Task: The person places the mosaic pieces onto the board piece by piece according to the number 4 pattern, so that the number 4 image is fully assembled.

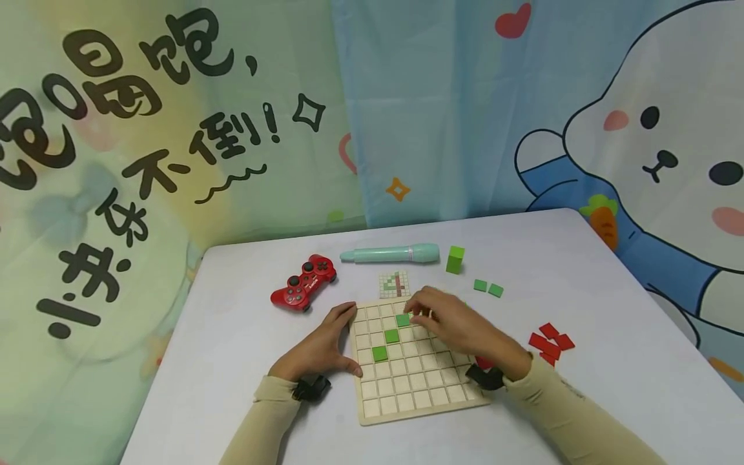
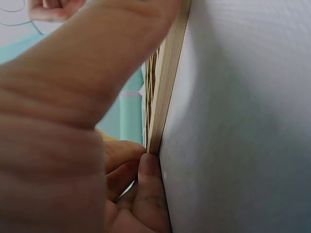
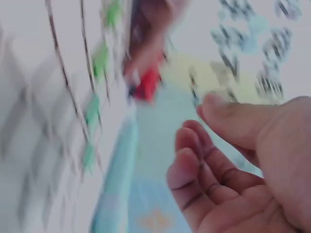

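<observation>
A pale wooden grid board (image 1: 401,384) lies flat on the table with green square tiles (image 1: 380,353) in a slanting row of its cells. Along the board's left edge rests my left hand (image 1: 318,349), thumb near the front and fingertips at the far corner; its wrist view shows fingertips (image 2: 149,167) right at the wooden rim. My right hand (image 1: 446,318) hovers over the far part of the board beside the farthest visible tile. In its own wrist view the thumb (image 3: 233,116) stands apart from loosely bent fingers, with nothing between them.
Behind the board lie a small pattern card (image 1: 394,285), a teal pen-shaped object (image 1: 389,254) and a green block (image 1: 456,259). Two loose green tiles (image 1: 480,285) sit at the back right, several red tiles (image 1: 549,345) farther right. A red game controller (image 1: 303,283) lies at left.
</observation>
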Tool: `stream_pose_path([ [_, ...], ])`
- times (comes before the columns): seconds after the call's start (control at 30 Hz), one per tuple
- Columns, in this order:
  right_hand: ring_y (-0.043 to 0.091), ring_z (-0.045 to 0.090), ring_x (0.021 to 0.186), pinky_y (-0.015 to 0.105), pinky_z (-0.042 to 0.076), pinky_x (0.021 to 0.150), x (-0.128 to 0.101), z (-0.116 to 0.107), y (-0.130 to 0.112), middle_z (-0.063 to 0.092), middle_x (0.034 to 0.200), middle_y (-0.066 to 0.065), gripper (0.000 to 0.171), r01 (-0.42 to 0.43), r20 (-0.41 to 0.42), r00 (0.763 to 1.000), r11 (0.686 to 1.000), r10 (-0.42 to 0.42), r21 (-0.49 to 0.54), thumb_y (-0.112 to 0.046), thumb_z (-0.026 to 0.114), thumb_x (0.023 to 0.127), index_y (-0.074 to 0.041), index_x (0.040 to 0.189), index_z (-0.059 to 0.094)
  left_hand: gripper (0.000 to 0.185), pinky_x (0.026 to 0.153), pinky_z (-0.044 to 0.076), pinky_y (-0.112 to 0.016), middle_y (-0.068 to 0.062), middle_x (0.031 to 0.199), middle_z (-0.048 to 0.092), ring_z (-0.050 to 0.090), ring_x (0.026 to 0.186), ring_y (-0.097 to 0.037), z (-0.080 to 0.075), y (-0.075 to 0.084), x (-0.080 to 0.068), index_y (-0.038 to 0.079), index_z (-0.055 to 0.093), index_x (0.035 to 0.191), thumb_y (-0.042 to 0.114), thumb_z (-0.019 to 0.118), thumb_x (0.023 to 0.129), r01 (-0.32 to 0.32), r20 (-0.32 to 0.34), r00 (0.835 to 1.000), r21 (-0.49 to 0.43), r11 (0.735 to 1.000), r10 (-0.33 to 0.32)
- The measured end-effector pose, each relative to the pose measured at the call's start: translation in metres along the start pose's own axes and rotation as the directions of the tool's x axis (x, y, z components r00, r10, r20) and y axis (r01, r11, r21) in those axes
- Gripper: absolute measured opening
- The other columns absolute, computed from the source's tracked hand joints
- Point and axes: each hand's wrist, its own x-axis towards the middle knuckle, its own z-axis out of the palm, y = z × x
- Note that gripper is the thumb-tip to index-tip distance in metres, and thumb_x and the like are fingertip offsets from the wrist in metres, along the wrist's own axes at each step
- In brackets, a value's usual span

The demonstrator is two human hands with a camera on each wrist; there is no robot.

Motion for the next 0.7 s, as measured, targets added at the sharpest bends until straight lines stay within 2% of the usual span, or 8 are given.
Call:
stream_pose_path([
  [0.1,0.015,0.064,0.095,0.028,0.055,0.080,-0.017,-0.034,0.024,0.072,0.114,0.004,0.015,-0.118,-0.162,0.980,0.993,0.118,0.011,-0.013,0.067,0.105,-0.014,0.120,0.070,0.133,0.131,0.034,-0.048,-0.008,0.178,0.021,0.024,0.165,-0.028,0.001,0.001,0.000,0.004,0.027,0.169,0.041,0.102,0.066,0.004,-0.001,1.000,0.003,1.000,-0.004],
  [0.2,0.023,0.065,0.096,0.028,0.054,0.077,-0.033,-0.060,0.052,0.073,0.117,0.010,0.018,-0.265,-0.254,0.929,0.963,0.268,0.047,-0.016,0.067,0.106,-0.011,0.124,0.068,0.133,0.131,0.034,-0.049,-0.008,0.178,0.021,0.024,0.165,-0.029,0.001,0.003,0.000,0.004,0.027,0.169,0.040,0.103,0.066,0.002,-0.001,1.000,-0.001,1.000,-0.002],
  [0.3,0.030,0.066,0.103,0.028,0.053,0.077,-0.044,-0.070,0.077,0.071,0.122,0.014,0.024,-0.389,-0.274,0.877,0.918,0.395,0.078,-0.020,0.066,0.107,-0.010,0.129,0.066,0.132,0.130,0.034,-0.050,-0.009,0.178,0.021,0.024,0.165,-0.030,0.000,0.002,-0.001,0.003,0.026,0.169,0.040,0.102,0.067,-0.005,-0.001,1.000,-0.003,1.000,0.005],
  [0.37,0.034,0.065,0.108,0.029,0.053,0.077,-0.047,-0.068,0.093,0.068,0.127,0.018,0.029,-0.437,-0.270,0.855,0.896,0.442,0.083,-0.020,0.066,0.107,-0.008,0.133,0.065,0.132,0.131,0.033,-0.050,-0.009,0.178,0.021,0.024,0.165,-0.030,0.000,0.001,-0.001,0.003,0.026,0.169,0.040,0.102,0.067,-0.007,0.001,1.000,-0.003,1.000,0.007],
  [0.47,0.037,0.064,0.111,0.029,0.053,0.076,-0.049,-0.062,0.112,0.064,0.133,0.023,0.037,-0.481,-0.252,0.840,0.874,0.481,0.066,-0.020,0.067,0.105,-0.004,0.138,0.062,0.132,0.131,0.033,-0.050,-0.009,0.178,0.020,0.023,0.165,-0.030,0.000,0.001,-0.002,0.003,0.026,0.169,0.040,0.102,0.068,-0.007,0.001,1.000,-0.002,1.000,0.007],
  [0.53,0.036,0.063,0.108,0.029,0.052,0.074,-0.049,-0.057,0.121,0.062,0.134,0.026,0.042,-0.501,-0.241,0.834,0.864,0.496,0.046,-0.020,0.069,0.104,-0.001,0.140,0.060,0.132,0.130,0.033,-0.051,-0.010,0.178,0.020,0.023,0.165,-0.031,0.000,0.001,-0.002,0.003,0.026,0.169,0.040,0.102,0.068,-0.010,0.001,1.000,-0.003,1.000,0.010],
  [0.7,0.030,0.058,0.099,0.030,0.049,0.075,-0.046,-0.050,0.132,0.060,0.126,0.024,0.047,-0.513,-0.226,0.837,0.858,0.498,-0.011,-0.020,0.075,0.100,0.002,0.139,0.061,0.132,0.131,0.032,-0.050,-0.008,0.179,0.019,0.021,0.166,-0.030,-0.002,0.002,-0.002,0.005,0.024,0.170,0.041,0.101,0.069,-0.006,0.008,1.000,0.002,1.000,0.006],
])
